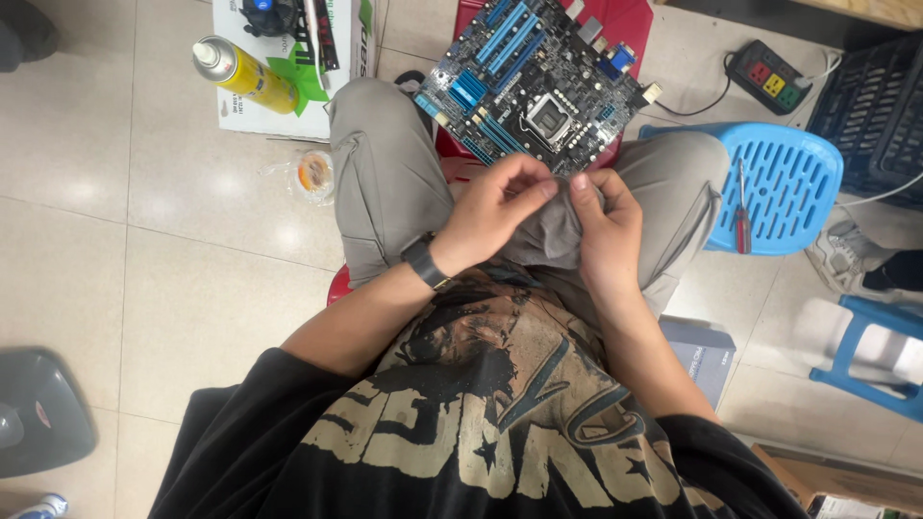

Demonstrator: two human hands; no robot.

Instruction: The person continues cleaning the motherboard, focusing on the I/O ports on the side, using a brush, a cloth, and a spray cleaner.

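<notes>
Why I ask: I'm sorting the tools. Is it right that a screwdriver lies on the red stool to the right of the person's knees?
Not quite. The head view shows the screwdriver lying on a blue stool, not a red one; it is to the right of the person's knees as you say.

A motherboard (538, 86) lies on a red stool (630, 24) ahead of the person's knees. Left of it, a spray can (242, 73) rests on a flat box (288, 67), with a tape roll (314, 174) nearer. To the right, a screwdriver (741, 213) lies on a second stool (784, 183), a power strip (777, 78) beyond.
</notes>
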